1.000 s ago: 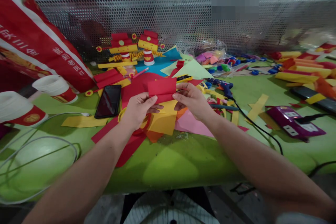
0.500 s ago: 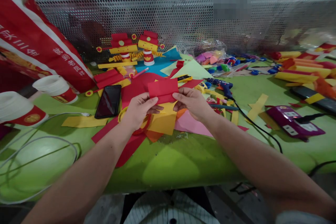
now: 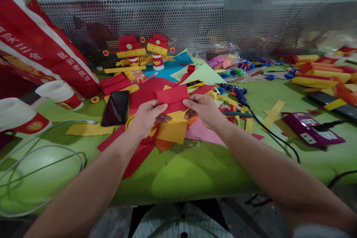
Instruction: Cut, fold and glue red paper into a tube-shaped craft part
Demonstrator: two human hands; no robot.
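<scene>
A small piece of folded red paper (image 3: 173, 96) is held up between both hands, a crease running across its lower part. My left hand (image 3: 147, 117) pinches its left end between thumb and fingers. At the right end, my right hand (image 3: 203, 109) grips it the same way. Beneath the hands lie loose sheets: yellow paper (image 3: 173, 128), pink paper (image 3: 205, 132) and red paper (image 3: 139, 158). Red-handled scissors appear partly under my left hand, mostly hidden. A yellow utility knife (image 3: 196, 84) rests just beyond the paper.
A black phone (image 3: 115, 108) and paper cups (image 3: 60, 95) stand left, by a red bag (image 3: 52, 41). Two paper figures (image 3: 157, 50) are at the back. Right are a blue glue gun (image 3: 235, 91) with its cord and a purple power strip (image 3: 314, 130). A perforated metal screen (image 3: 178, 3) closes the far side.
The red paper has tilted slightly, its right end a little higher than before. Both hands keep their hold in nearly the same place.
</scene>
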